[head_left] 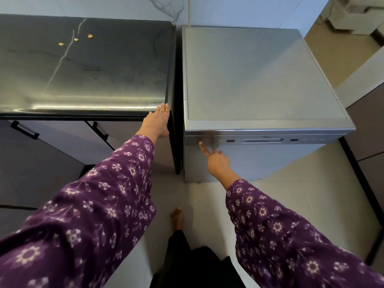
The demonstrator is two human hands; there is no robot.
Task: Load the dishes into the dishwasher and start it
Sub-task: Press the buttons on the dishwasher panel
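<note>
Neither hand grips anything. Right hand (216, 163) points its forefinger onto the leftmost button of the control panel (259, 140) on the dishwasher (259, 80), whose door is closed, hiding its contents. Left hand (158, 123) lies flat on the front corner of the black countertop (83, 69); three yellowish bits (76, 39) lie farther back.

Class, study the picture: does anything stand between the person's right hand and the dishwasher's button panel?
Nothing visible does. The right hand has its index fingertip at the left end of the panel on the shut dishwasher. The left hand rests on the counter corner, off to the side.
</note>
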